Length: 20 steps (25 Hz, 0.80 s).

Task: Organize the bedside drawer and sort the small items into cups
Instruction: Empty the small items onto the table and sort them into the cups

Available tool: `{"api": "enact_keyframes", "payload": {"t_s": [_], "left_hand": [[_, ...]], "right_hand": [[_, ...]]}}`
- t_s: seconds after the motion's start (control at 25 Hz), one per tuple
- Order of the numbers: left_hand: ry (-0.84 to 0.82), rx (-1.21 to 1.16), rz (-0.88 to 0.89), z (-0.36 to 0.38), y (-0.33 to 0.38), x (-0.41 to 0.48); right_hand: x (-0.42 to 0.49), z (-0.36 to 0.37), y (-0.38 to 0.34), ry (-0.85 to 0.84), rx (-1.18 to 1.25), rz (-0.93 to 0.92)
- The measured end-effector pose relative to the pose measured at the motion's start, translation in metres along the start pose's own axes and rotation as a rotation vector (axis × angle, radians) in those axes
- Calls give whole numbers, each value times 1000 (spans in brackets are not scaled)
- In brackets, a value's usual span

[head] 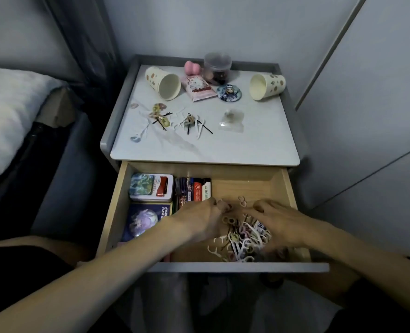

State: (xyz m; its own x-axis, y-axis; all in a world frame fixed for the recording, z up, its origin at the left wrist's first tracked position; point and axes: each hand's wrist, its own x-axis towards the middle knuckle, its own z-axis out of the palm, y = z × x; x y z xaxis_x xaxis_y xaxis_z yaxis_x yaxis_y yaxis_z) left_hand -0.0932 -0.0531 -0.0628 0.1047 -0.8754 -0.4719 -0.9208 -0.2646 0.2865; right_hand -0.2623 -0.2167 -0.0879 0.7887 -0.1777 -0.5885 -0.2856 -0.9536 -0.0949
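Drawer (117,203) open | left hand (199,218), right hand (277,221) palms-down over small items (242,239) | grip unclear

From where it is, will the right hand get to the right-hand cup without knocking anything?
Probably yes. The right hand is in the drawer, and the right cup lies on its side at the tabletop's far right; only a clear packet lies near that path.

Dim, cool, flat indoor light; soft overall.
Brightest on the pale nightstand top (223,145), without hard glare. Deep shadow beside the bed (11,111) and under the open drawer (281,186). Motion-blurred at the right hand (278,222). Bowed wall lines at the edges from the wide lens; fine detail smeared.
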Motion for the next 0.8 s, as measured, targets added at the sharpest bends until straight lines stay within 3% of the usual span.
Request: {"api": "enact_keyframes", "payload": {"t_s": [0.2, 0.44, 0.6, 0.8], "left_hand": [[-64, 14, -96, 34, 21, 27], [-80, -47, -117, 43, 31, 41], [-83, -61, -82, 50, 29, 37], [-45, -155, -238, 52, 44, 49]], "right_hand": [[9, 17, -6, 39, -118, -16], [20, 7, -1, 12, -27, 66], [21, 7, -4, 109, 70, 145], [16, 23, -18, 119, 91, 266]]}}
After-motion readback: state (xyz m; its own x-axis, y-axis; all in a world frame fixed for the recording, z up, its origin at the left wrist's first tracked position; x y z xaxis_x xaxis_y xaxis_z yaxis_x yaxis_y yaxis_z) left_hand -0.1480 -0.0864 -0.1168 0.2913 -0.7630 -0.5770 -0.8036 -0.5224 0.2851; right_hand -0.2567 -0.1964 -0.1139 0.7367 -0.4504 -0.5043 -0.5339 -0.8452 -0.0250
